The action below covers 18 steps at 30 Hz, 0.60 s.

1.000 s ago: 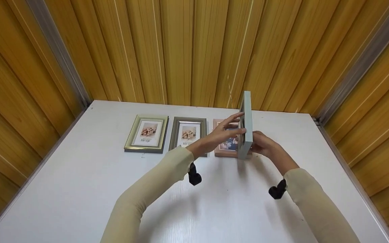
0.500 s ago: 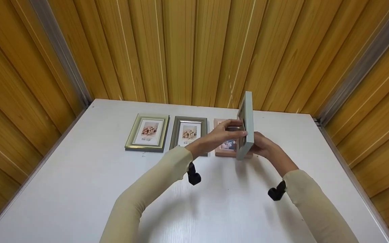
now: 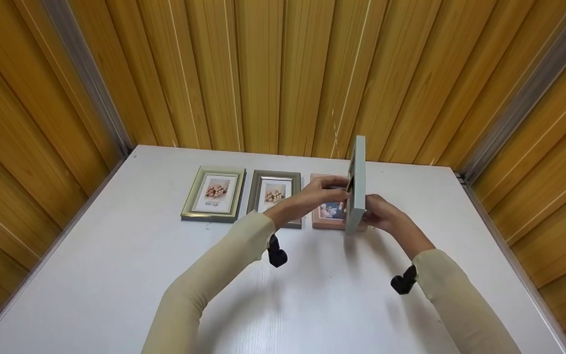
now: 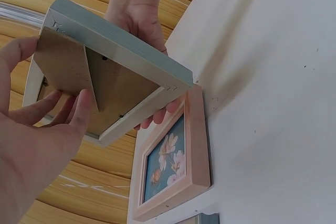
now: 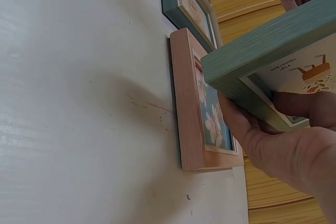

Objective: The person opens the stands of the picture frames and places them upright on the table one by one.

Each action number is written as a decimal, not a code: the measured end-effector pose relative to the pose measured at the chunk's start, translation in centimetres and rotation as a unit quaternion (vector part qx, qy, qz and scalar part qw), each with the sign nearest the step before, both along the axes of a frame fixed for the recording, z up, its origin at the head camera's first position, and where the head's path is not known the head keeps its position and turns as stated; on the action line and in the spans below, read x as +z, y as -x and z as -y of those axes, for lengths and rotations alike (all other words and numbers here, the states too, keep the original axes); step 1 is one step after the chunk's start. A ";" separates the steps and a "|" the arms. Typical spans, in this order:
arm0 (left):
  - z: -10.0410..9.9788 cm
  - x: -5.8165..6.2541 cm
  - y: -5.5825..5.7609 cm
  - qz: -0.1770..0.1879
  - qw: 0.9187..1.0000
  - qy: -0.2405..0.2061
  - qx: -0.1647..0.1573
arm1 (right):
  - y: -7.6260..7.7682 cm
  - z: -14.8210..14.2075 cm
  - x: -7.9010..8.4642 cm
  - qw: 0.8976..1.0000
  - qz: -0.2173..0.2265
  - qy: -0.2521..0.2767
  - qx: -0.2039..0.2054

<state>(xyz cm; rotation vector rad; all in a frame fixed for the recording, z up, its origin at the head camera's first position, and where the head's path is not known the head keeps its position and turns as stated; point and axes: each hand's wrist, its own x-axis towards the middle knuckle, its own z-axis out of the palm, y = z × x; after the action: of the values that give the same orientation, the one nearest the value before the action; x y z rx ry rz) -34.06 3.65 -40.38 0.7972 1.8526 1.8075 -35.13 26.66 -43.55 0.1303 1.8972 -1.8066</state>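
A pale blue-green picture frame (image 3: 360, 177) stands on edge above the table, its back turned to my left hand (image 3: 307, 199). On that back, the brown support flap (image 4: 63, 61) is swung partly out, and my left fingers and thumb pinch it in the left wrist view. My right hand (image 3: 383, 212) grips the frame's edge from the other side, thumb (image 5: 302, 106) on its front. A printed picture card (image 5: 312, 74) shows behind the front opening. The pink frame (image 3: 329, 225) with a flower picture lies partly hidden behind the held one.
To the left on the white table (image 3: 312, 305) lie a gold-green picture frame (image 3: 240, 189) and a grey-brown picture frame (image 3: 295, 189), both face up. My left forearm overlaps the latter. A wood-patterned panel wall (image 3: 258, 88) rises at the table's back, with more panels at both sides.
My left fingers have gone from lying spread over the frame's back to curled at its flap, and that hand has drawn slightly left. The right hand keeps its grip, a little lower.
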 end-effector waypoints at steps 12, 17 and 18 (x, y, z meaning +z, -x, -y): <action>0.9 0.2 0.7 -0.031 0.998 0.047 0.012 | -0.1 -0.8 -0.4 0.999 -0.025 -0.021 0.026; 1.3 0.3 0.9 -0.037 0.997 0.069 0.011 | -0.2 -1.2 -0.3 0.999 -0.031 -0.016 0.042; 1.3 0.3 1.0 -0.038 0.997 0.071 0.010 | -0.2 -1.2 -0.3 0.998 -0.029 -0.016 0.044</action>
<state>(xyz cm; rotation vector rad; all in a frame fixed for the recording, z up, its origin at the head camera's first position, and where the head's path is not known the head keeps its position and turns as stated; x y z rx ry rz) -35.07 2.32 -40.04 0.8061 2.0194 1.6558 -34.91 27.88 -43.82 0.0049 1.9410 -1.7406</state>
